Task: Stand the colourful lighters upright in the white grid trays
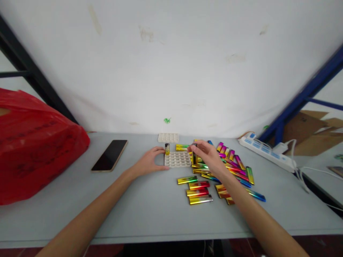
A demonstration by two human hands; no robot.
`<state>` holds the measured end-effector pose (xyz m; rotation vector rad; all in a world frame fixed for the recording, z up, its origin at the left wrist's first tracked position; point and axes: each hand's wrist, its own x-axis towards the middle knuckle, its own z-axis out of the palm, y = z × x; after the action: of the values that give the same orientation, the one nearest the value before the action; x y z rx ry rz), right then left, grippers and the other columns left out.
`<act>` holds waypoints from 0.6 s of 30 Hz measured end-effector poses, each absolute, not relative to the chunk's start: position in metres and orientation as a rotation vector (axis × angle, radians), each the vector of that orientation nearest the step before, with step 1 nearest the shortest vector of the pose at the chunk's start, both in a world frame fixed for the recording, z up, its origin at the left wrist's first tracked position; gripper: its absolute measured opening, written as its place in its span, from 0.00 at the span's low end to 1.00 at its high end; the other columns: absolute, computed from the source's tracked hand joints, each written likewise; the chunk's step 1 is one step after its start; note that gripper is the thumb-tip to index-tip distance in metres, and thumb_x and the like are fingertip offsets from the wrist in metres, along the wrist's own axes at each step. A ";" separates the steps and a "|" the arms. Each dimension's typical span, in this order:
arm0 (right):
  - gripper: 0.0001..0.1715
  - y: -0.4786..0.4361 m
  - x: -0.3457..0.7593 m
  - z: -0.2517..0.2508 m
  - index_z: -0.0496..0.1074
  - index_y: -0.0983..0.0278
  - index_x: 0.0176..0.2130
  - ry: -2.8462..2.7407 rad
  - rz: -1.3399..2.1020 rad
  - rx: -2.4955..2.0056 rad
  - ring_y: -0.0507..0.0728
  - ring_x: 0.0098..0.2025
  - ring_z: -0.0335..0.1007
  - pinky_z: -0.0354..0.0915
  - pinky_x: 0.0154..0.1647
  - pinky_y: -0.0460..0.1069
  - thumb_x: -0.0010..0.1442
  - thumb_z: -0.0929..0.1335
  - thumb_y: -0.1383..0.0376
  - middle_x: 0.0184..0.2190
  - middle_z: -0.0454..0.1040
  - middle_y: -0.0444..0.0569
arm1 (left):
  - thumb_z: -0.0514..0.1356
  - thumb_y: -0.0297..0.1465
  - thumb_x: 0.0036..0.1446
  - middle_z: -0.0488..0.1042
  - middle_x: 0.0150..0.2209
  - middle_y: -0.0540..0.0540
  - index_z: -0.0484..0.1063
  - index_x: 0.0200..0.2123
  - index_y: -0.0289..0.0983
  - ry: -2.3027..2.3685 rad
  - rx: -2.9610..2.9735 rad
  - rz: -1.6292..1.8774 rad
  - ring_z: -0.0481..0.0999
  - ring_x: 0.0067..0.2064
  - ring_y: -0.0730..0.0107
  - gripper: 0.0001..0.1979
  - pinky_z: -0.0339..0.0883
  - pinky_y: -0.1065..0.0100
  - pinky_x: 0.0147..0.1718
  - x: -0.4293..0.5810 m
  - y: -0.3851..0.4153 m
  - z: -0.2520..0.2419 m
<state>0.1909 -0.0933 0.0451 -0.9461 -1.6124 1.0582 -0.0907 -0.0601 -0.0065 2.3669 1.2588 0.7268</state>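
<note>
A white tray (178,159) with rows of round holes lies on the table, and one lighter (167,149) with a dark top stands upright in its far left corner. My left hand (149,160) grips the tray's left side, thumb at the near corner and fingers at the far one. Over by the tray's right edge, my right hand (209,154) pinches another lighter (194,157), held upright. Beneath and around that hand is a loose pile of shiny lighters (235,167) in gold, red, blue, green and purple. Several more lighters (197,192) lie nearer to me.
A second white tray (168,137) sits by the wall. On the left are a phone (109,155) and a large red plastic bag (40,146). A white power strip (268,152) with cables runs along the right, with a cardboard box (308,132) beyond it.
</note>
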 end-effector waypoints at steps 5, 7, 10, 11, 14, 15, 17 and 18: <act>0.21 -0.083 0.159 0.057 0.62 0.56 0.45 -1.433 1.402 -0.796 0.47 0.19 0.56 0.57 0.20 0.42 0.62 0.68 0.46 0.22 0.63 0.34 | 0.70 0.53 0.45 0.73 0.58 0.38 0.75 0.53 0.39 1.258 2.383 0.722 0.73 0.58 0.47 0.35 0.65 0.50 0.61 -0.091 -0.060 -0.005; 0.22 -0.078 0.149 0.054 0.61 0.55 0.43 -1.453 1.411 -0.824 0.46 0.16 0.47 0.48 0.16 0.41 0.62 0.67 0.44 0.20 0.59 0.32 | 0.70 0.53 0.46 0.72 0.58 0.38 0.75 0.53 0.38 1.255 2.390 0.721 0.73 0.58 0.47 0.35 0.64 0.50 0.62 -0.091 -0.060 -0.006; 0.24 -0.074 0.140 0.042 0.61 0.57 0.40 -1.518 1.367 -0.914 0.47 0.15 0.45 0.45 0.15 0.41 0.62 0.65 0.41 0.17 0.57 0.32 | 0.70 0.53 0.46 0.72 0.58 0.38 0.75 0.53 0.39 1.253 2.390 0.736 0.73 0.59 0.48 0.35 0.64 0.50 0.62 -0.091 -0.060 -0.007; 0.25 -0.073 0.138 0.037 0.61 0.58 0.37 -1.526 1.363 -0.947 0.47 0.15 0.44 0.45 0.15 0.42 0.62 0.64 0.40 0.16 0.55 0.32 | 0.70 0.53 0.46 0.72 0.58 0.38 0.75 0.53 0.39 1.254 2.388 0.738 0.73 0.59 0.48 0.35 0.64 0.50 0.62 -0.091 -0.060 -0.007; 0.32 -0.072 0.135 0.025 0.60 0.60 0.26 -1.491 1.371 -1.069 0.47 0.15 0.42 0.43 0.15 0.44 0.63 0.60 0.37 0.14 0.49 0.35 | 0.69 0.54 0.46 0.72 0.58 0.38 0.75 0.54 0.39 1.262 2.384 0.731 0.72 0.59 0.47 0.36 0.64 0.50 0.62 -0.091 -0.060 -0.008; 0.34 -0.072 0.135 0.022 0.58 0.60 0.23 -1.481 1.357 -1.114 0.47 0.15 0.42 0.43 0.16 0.44 0.63 0.59 0.37 0.13 0.48 0.35 | 0.69 0.54 0.46 0.72 0.58 0.38 0.75 0.54 0.39 1.261 2.385 0.731 0.72 0.59 0.47 0.36 0.63 0.50 0.62 -0.091 -0.060 -0.008; 0.35 -0.071 0.134 0.017 0.55 0.60 0.20 -1.488 1.282 -1.188 0.48 0.15 0.43 0.44 0.16 0.45 0.65 0.56 0.39 0.13 0.47 0.37 | 0.69 0.54 0.46 0.72 0.58 0.39 0.75 0.54 0.39 1.257 2.387 0.732 0.72 0.59 0.48 0.36 0.63 0.51 0.62 -0.091 -0.060 -0.007; 0.34 -0.070 0.133 0.016 0.55 0.59 0.20 -1.517 1.230 -1.209 0.49 0.16 0.44 0.45 0.17 0.46 0.66 0.55 0.40 0.13 0.47 0.38 | 0.69 0.54 0.46 0.72 0.58 0.39 0.74 0.54 0.39 1.252 2.390 0.729 0.72 0.59 0.48 0.36 0.63 0.51 0.62 -0.091 -0.060 -0.007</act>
<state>0.1333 -0.0702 0.0160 -1.2086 -1.5170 1.2296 -0.0911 -0.0601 -0.0073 2.3904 1.2522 0.7291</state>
